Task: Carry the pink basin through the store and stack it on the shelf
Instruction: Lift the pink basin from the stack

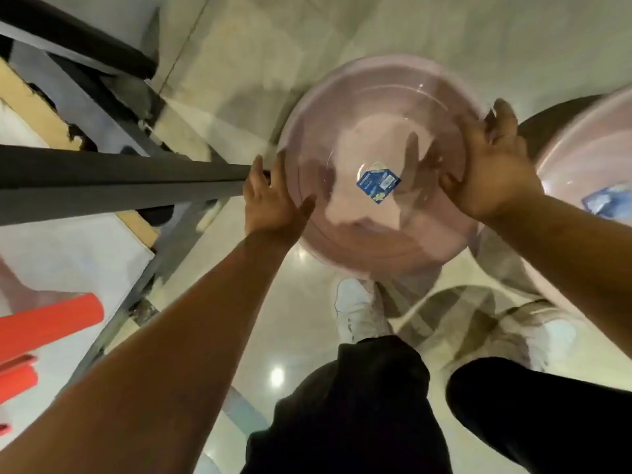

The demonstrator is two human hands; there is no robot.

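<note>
Pink and translucent, the pink basin (376, 234) is held above the floor between outstretched arms. The left hand (270, 203) pinches its left rim, thumb inside, and the right hand (492, 165) grips its right rim. The blue label (378, 183) on its bottom is illegible.

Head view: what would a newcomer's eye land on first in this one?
The big see-through pink basin in the centre, held at its sides by the left hand and right hand, with a blue label on its bottom. Next come a second pink basin at the right edge, and red rolls by the dark shelf frame on the left.
</note>
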